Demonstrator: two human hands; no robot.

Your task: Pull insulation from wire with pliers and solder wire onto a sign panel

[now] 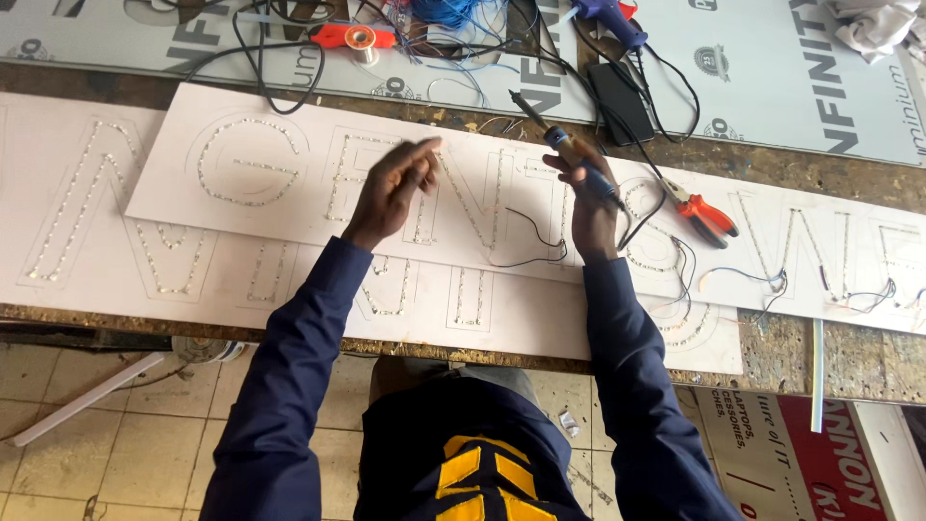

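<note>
Head view, right hand (590, 207): fingers closed around a blue-handled soldering iron (569, 150).
Left hand (391, 191): fingers loosely spread, empty, above a white lettered sign panel (289, 207).

Bare white board (241, 125) lies open leftward; pliers (709, 214) and black wires (540, 241) crowd the right side.

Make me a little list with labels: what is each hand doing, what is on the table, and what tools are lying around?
Left hand: raised over the white letter board, fingers pinched; whether it holds anything is too small to tell
Right hand: closed grip on a soldering iron, tip pointing up and left
Board: letter outlines lined with small lights
Wires: thin black ones near the right hand
Pliers: orange handles, lying on the board, right of the hand
Table back: solder spool on an orange holder, black adapter
</note>
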